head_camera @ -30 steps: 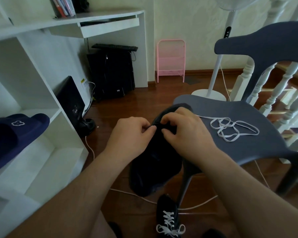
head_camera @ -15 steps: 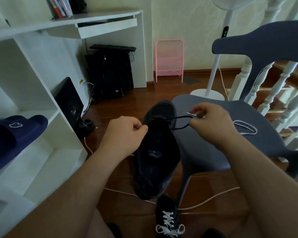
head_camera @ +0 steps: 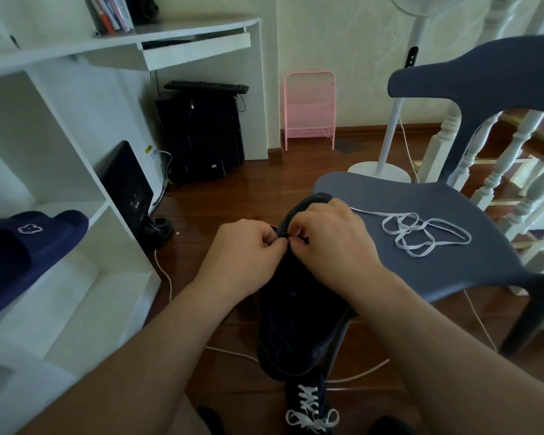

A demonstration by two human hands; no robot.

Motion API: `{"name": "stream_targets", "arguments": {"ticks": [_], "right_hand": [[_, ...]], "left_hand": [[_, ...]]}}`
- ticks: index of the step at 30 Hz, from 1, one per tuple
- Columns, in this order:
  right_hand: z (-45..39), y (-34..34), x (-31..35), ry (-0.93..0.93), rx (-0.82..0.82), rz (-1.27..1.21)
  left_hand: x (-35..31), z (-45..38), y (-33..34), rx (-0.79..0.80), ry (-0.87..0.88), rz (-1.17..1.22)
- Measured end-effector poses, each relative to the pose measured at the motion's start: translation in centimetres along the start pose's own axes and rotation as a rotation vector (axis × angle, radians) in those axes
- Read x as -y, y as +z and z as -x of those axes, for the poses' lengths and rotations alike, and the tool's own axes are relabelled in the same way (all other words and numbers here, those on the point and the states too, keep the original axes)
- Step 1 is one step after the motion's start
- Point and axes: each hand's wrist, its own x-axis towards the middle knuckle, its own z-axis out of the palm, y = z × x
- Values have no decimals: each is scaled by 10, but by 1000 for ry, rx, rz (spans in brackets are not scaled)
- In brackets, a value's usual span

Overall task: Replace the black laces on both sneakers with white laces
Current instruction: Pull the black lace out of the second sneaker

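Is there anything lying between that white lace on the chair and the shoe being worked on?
Nothing visible does. The white lace lies loose on the bare chair seat, just beside the right hand. Both hands, the left hand too, pinch at the dark sneaker; the seat between is bare.

Centre frame: left hand (head_camera: 244,246) and right hand (head_camera: 333,243) pinch at lacing of dark sneaker (head_camera: 299,312) held up. White lace (head_camera: 421,235) loose on grey chair (head_camera: 437,233), right. White-laced sneaker (head_camera: 308,406) on floor, bottom centre.
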Motion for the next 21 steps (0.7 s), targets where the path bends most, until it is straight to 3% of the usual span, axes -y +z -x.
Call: {"name": "stream_targets", "arguments": {"ticks": [4, 8, 10, 12, 17, 21], "right_hand": [[0, -2, -3, 65, 25, -25], [-10, -20, -44, 414, 18, -104], [-8, -26, -56, 476, 63, -129], [-4, -24, -50, 420, 91, -169], [6, -3, -5, 61, 111, -120], [7, 9, 4, 9, 66, -8]], "left_hand": [[4, 1, -6, -14, -25, 18], [13, -1, -16, -50, -55, 20], [16, -2, -18, -62, -64, 13], [16, -1, -16, -52, -69, 19], [8, -1, -8, -18, -42, 6], [3, -2, -2, 2, -27, -4]]}}
